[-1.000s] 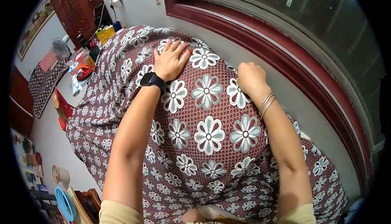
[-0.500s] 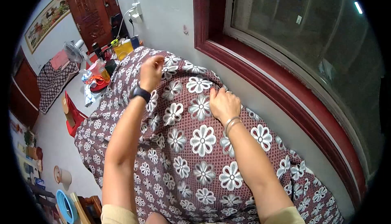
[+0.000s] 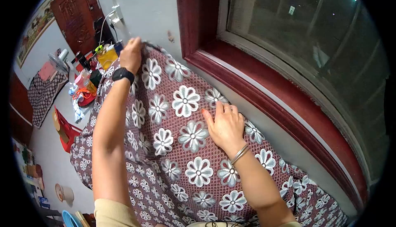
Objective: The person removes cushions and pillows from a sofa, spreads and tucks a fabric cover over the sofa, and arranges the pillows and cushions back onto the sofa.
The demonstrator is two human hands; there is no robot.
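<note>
- Stretching under and between both hands, the flowered cloth (image 3: 177, 122) runs from near to far through the middle.
- Left hand (image 3: 131, 56) is at the far left, fingers curled closed on the cloth's far edge.
- Right hand (image 3: 226, 124) is nearer and to the right, palm down on the cloth, fingers loosely extended.
- Wall (image 3: 144, 10) and window frame (image 3: 264, 80) bound the far and right sides.
- Yellow container (image 3: 108, 58) stands just beside the left hand.
- Open floor (image 3: 47, 159) lies left, around a red object (image 3: 70, 138).

Two hands (image 3: 131, 57) (image 3: 226, 127), one flower-patterned cloth (image 3: 181, 144), one watch (image 3: 123, 75), one fan (image 3: 57, 63), one window (image 3: 305, 33)
</note>
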